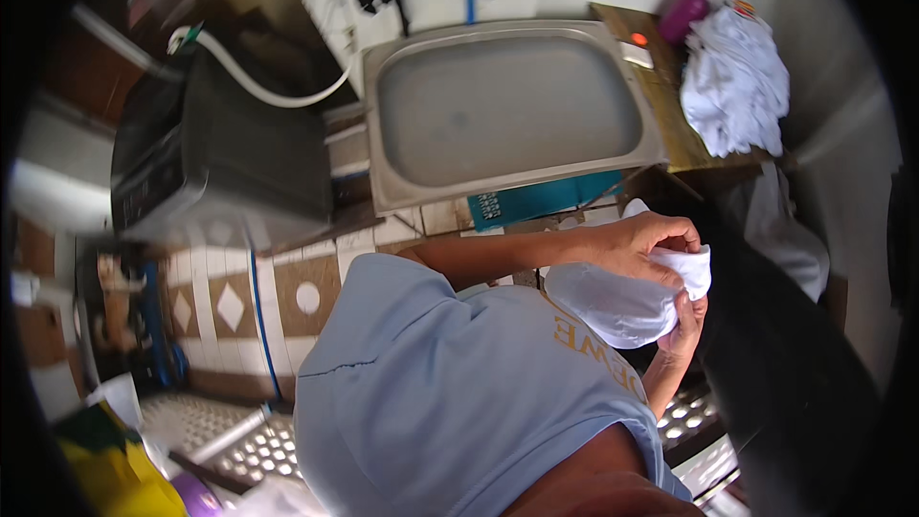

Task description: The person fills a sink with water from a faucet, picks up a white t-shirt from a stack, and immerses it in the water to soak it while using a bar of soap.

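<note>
Left hand and right hand, both pinched shut on a white cloth held in front of the chest, below a steel sink and near a heap of white laundry on the wooden table.

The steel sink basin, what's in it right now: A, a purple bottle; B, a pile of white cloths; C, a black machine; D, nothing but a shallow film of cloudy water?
D: the steel sink basin holds no objects, while the pile of white cloths lies on the wooden shelf beside it.
</note>
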### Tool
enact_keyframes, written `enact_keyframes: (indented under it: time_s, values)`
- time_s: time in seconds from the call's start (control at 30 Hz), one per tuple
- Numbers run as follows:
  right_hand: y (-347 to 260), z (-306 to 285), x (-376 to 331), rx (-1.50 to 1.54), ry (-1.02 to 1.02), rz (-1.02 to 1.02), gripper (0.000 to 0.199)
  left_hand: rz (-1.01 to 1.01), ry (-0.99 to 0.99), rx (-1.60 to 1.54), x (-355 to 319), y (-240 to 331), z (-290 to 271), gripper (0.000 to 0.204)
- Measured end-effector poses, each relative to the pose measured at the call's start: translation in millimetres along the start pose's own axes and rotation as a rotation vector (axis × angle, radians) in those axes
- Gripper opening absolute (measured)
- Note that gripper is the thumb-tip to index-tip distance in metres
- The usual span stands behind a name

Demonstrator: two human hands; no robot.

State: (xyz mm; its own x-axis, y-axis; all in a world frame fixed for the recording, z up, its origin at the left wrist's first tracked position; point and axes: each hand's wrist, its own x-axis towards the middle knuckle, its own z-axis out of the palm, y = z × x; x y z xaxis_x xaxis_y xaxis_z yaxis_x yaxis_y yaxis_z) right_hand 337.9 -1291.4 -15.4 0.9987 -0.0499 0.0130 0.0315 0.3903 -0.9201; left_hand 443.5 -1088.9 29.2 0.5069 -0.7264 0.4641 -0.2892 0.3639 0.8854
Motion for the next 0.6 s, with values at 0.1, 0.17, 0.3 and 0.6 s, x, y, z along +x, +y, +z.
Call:
enact_keyframes:
  time_s: [0.1, 0.17, 0.3, 0.6]
  values:
    - [21, 27, 11, 0.152, -0.164, 0.098, 0.051, -0.120, 0.207, 0.187, -76, -19, 4, 0.067]
    - [40, 50, 37, 0.111, -0.325, 0.264, 0.055, -0.228, 0.391, 0.353, -131, -39, 8, 0.059]
    - [74, 116, 33, 0.046, -0.595, 0.501, 0.062, -0.346, 0.706, 0.434, -226, -5, 37, 0.042]
    - [131, 262, -6, 0.037, -0.853, 0.622, 0.068, -0.143, 1.280, 0.073, -354, 140, 67, 0.014]
